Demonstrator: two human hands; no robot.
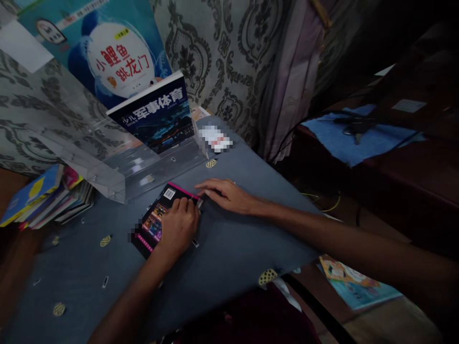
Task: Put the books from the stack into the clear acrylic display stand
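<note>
A thin book (pixel 152 231) with a black and pink back cover, a barcode and small colour pictures lies flat on the dark blue-grey tablecloth. My left hand (pixel 180 220) is over its right half, fingers curled down at the book's edge, with part of the cover hidden under it. Stretched fingers of my right hand (pixel 229 196) reach to the book's upper right corner, and the hand rests by the cloth. A small pale bit shows between the hands at that corner; I cannot make out what it is.
Behind, a clear acrylic stand (pixel 111 184) holds a dark book (pixel 161 119) and a larger blue book (pixel 118 52). Stacked books (pixel 53 198) lie at the left. Keys (pixel 356 126) sit on a blue cloth (pixel 344 148) at right. Another book (pixel 358 282) lies lower right, beyond the table's edge.
</note>
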